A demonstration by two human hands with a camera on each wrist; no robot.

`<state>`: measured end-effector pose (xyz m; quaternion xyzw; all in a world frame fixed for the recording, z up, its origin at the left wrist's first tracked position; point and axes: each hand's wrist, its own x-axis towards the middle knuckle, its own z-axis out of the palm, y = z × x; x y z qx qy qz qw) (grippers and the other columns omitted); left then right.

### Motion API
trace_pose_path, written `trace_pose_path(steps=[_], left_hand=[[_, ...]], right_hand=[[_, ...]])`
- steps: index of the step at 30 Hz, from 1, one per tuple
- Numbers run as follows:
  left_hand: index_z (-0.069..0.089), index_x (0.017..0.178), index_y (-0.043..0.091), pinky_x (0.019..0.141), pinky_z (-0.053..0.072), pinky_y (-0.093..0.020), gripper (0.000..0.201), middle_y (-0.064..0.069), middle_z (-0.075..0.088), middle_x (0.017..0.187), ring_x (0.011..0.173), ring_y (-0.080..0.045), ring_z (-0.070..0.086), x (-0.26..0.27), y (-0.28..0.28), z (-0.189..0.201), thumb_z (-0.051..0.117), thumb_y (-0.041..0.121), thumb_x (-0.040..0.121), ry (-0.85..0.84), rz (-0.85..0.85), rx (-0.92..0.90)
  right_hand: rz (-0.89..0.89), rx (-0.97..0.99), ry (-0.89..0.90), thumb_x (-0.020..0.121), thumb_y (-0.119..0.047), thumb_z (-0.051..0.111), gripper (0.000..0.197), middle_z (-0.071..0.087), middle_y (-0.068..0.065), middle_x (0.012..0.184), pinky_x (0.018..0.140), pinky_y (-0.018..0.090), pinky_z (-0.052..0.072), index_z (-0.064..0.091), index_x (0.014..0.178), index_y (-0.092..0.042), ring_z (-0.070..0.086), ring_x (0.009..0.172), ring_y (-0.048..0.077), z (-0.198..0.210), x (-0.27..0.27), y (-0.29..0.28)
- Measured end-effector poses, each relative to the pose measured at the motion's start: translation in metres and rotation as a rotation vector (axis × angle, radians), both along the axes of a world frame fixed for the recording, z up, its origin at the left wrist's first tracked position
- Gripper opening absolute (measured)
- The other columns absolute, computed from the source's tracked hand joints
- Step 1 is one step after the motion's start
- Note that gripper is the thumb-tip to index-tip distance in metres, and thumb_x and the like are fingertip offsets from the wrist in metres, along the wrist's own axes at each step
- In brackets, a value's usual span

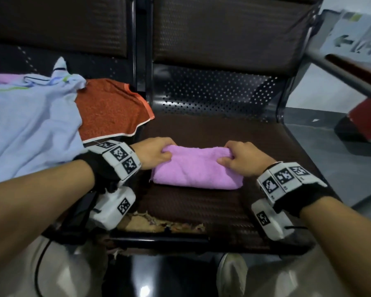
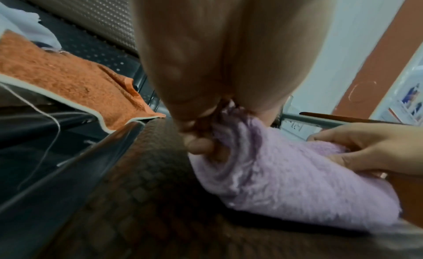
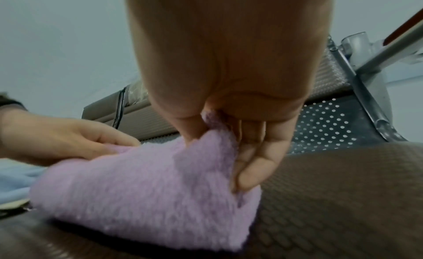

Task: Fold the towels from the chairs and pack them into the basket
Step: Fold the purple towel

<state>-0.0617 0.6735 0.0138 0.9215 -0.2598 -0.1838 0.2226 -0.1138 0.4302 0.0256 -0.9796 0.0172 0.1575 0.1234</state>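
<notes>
My folded pink towel [image 1: 196, 168] lies mid-seat on the brown chair cushion [image 1: 201, 206], nearer its front edge. If I lift unevenly, the layers could slide apart and the fold open, since only its far corners are held. My left hand [image 1: 152, 154] pinches the far-left corner and my right hand [image 1: 241, 157] the far-right, knuckles up, fingers curled into the cloth, wrists low.

A folded towel [image 1: 196, 168] lies mid-seat on the right chair [image 1: 223, 99]; two unfolded towels [image 1: 107, 112] overlap on the left chair.
</notes>
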Motion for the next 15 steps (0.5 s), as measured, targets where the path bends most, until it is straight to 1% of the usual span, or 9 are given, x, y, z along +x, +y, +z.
trace_pose_path(steps=[3,5,6,8,9,11,12,14,15], left_hand=[[0.051,0.130,0.010,0.104,0.032,-0.026,0.035,-0.016,0.047,0.120,0.117,-0.023,0.048,0.006,-0.001,-0.008,0.047,0.017,0.095,-0.016,-0.031,0.047],[0.048,0.132,0.010,0.104,0.033,-0.028,0.036,-0.017,0.047,0.120,0.117,-0.025,0.048,0.008,-0.003,-0.012,0.044,0.020,0.098,-0.003,-0.035,0.098],[0.047,0.132,0.010,0.103,0.034,-0.029,0.036,-0.017,0.047,0.119,0.117,-0.026,0.049,0.009,-0.004,-0.013,0.042,0.021,0.098,0.003,-0.035,0.121],[0.046,0.131,0.009,0.102,0.035,-0.030,0.035,-0.016,0.046,0.119,0.115,-0.027,0.050,0.010,-0.005,-0.013,0.040,0.023,0.099,0.023,-0.028,0.155],[0.047,0.129,0.008,0.101,0.035,-0.029,0.034,-0.016,0.046,0.119,0.114,-0.028,0.051,0.011,-0.005,-0.013,0.039,0.023,0.099,0.030,-0.024,0.164],[0.050,0.123,0.004,0.096,0.035,-0.027,0.032,-0.017,0.047,0.118,0.112,-0.028,0.051,0.012,-0.007,-0.012,0.041,0.023,0.099,0.042,-0.010,0.164],[0.051,0.120,0.003,0.093,0.035,-0.027,0.030,-0.018,0.049,0.117,0.110,-0.028,0.052,0.013,-0.009,-0.010,0.043,0.023,0.099,0.049,-0.002,0.159],[0.052,0.115,0.002,0.090,0.038,-0.030,0.029,-0.018,0.052,0.115,0.106,-0.028,0.054,0.010,-0.013,-0.008,0.044,0.024,0.098,0.064,0.008,0.163],[0.052,0.114,0.003,0.090,0.039,-0.031,0.029,-0.017,0.053,0.116,0.107,-0.028,0.053,0.009,-0.014,-0.006,0.044,0.025,0.098,0.071,0.002,0.181]], right_hand=[[-0.039,-0.072,0.064,0.088,-0.051,0.057,0.037,0.061,0.014,0.109,0.073,0.029,0.042,0.053,0.096,-0.016,0.052,0.083,0.023,-0.004,0.012,-0.003],[-0.087,-0.138,0.133,0.084,-0.062,0.055,0.054,0.062,0.013,0.111,0.076,0.031,0.047,0.058,0.105,-0.013,0.056,0.084,0.025,-0.004,0.019,-0.006],[-0.102,-0.175,0.176,0.082,-0.068,0.052,0.063,0.061,0.012,0.114,0.080,0.033,0.049,0.059,0.110,-0.012,0.057,0.089,0.026,-0.004,0.021,-0.007],[-0.113,-0.218,0.269,0.080,-0.076,0.045,0.079,0.060,0.012,0.121,0.086,0.034,0.046,0.057,0.121,-0.009,0.057,0.098,0.027,-0.004,0.026,-0.009],[-0.117,-0.212,0.308,0.080,-0.077,0.042,0.083,0.059,0.012,0.122,0.085,0.033,0.044,0.055,0.124,-0.008,0.055,0.097,0.025,-0.004,0.027,-0.010],[-0.133,-0.140,0.348,0.082,-0.075,0.043,0.082,0.059,0.010,0.121,0.085,0.030,0.041,0.055,0.126,-0.007,0.052,0.095,0.023,-0.006,0.028,-0.011],[-0.149,-0.068,0.355,0.084,-0.071,0.045,0.077,0.059,0.009,0.120,0.089,0.029,0.042,0.056,0.126,-0.007,0.053,0.098,0.022,-0.008,0.028,-0.012],[-0.154,0.105,0.353,0.089,-0.058,0.051,0.063,0.059,0.008,0.123,0.100,0.032,0.042,0.057,0.128,-0.009,0.056,0.110,0.023,-0.012,0.027,-0.008],[-0.154,0.180,0.337,0.090,-0.052,0.053,0.057,0.059,0.008,0.127,0.103,0.034,0.042,0.057,0.129,-0.011,0.056,0.115,0.023,-0.013,0.026,-0.005]])
